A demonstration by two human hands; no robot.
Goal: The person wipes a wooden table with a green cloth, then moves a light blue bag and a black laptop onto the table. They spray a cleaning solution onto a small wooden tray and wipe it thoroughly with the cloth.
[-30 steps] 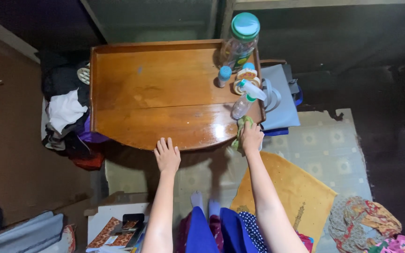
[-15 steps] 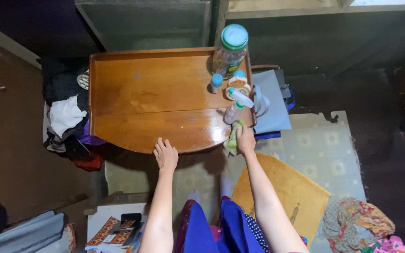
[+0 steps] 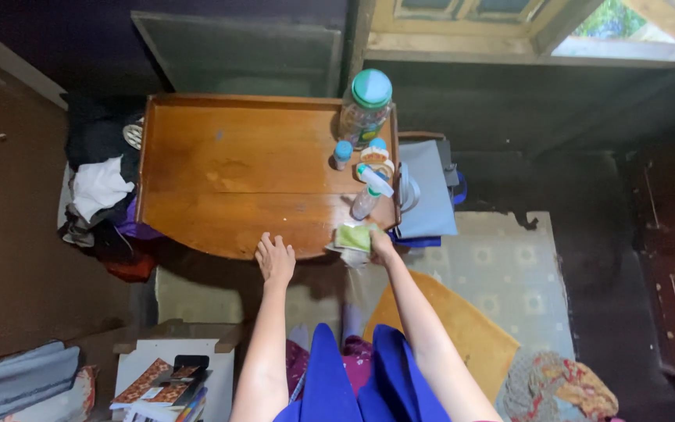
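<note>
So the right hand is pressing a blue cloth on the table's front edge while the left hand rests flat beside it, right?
Not quite: the cloth is green, not blue, as the head view shows. The right hand holds it at the wooden table's front edge, and the left hand rests flat nearby.

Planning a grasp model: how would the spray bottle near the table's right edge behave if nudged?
The spray bottle looks tall and narrow, so it probably tips easily. Its clear plastic body suggests it is light. Lying down, it would likely roll on the glossy table.

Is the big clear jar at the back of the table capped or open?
Capped. The clear jar stands upright at the wooden table's back right corner with its round green lid on top.
</note>
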